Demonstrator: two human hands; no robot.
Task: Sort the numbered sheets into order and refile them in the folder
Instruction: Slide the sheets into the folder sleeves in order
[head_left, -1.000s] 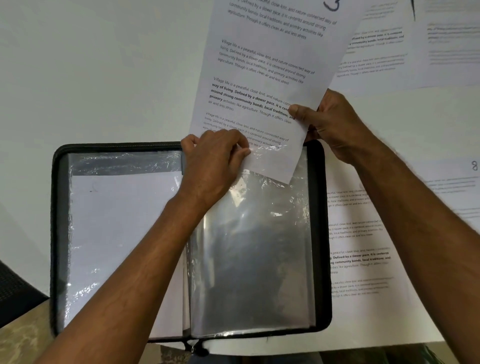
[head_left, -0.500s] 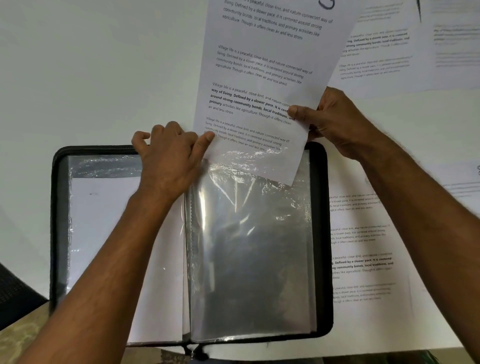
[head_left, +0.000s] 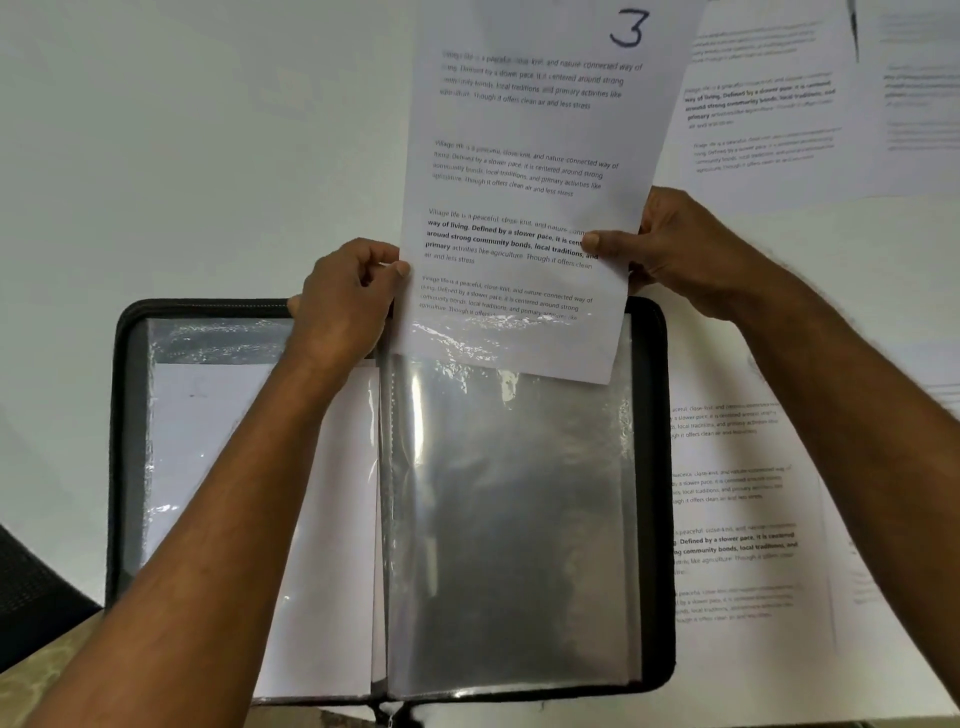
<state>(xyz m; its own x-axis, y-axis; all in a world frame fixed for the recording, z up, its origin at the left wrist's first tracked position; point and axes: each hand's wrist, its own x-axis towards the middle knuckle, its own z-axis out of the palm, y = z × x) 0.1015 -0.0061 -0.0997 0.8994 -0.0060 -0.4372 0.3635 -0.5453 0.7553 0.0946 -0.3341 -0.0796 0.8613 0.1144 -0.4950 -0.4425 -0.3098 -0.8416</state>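
Sheet 3 (head_left: 524, 171) is pinched at both side edges by left hand (head_left: 345, 301) and right hand (head_left: 675, 249), bottom edge entering the folder's (head_left: 652, 467) clear sleeve (head_left: 509, 519). Light, floppy paper; edge grips judged best, kept low.

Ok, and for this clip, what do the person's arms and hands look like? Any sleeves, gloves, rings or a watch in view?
Both forearms are bare right down to the frame's edges, with no sleeve showing. The left hand and right hand wear no gloves, and no ring, watch or wristband is visible on either. Fine hair shows along the right forearm. The nails look short and unpainted.
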